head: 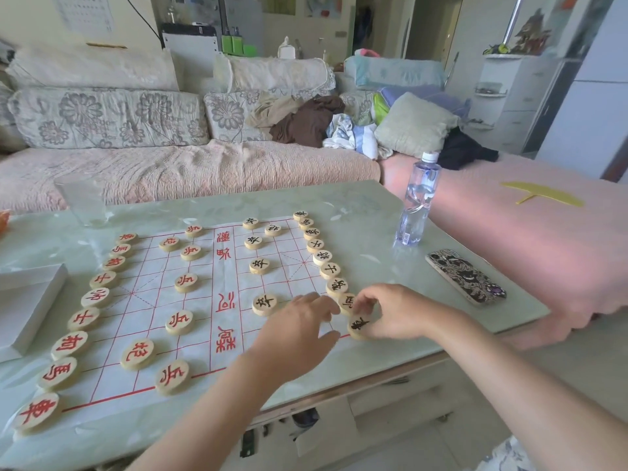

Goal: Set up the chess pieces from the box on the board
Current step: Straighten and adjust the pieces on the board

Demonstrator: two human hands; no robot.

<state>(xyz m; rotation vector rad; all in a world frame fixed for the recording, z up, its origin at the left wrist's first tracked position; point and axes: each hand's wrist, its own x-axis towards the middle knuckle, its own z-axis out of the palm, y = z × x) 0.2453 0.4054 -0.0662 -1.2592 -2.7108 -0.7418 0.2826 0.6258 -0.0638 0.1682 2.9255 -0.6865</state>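
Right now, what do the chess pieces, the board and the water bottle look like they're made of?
Chess pieces: pale wood, it seems; smooth matt discs with characters in red or black.
Board: a thin white sheet, paper or plastic, hard to tell; it lies flat with printed red lines.
Water bottle: clear plastic, see-through with a white cap.

The board lies on the desk, a piece at its near right corner. A box sits left of it, a bottle and phone to its right, a glass behind its left side, a sofa behind the desk.
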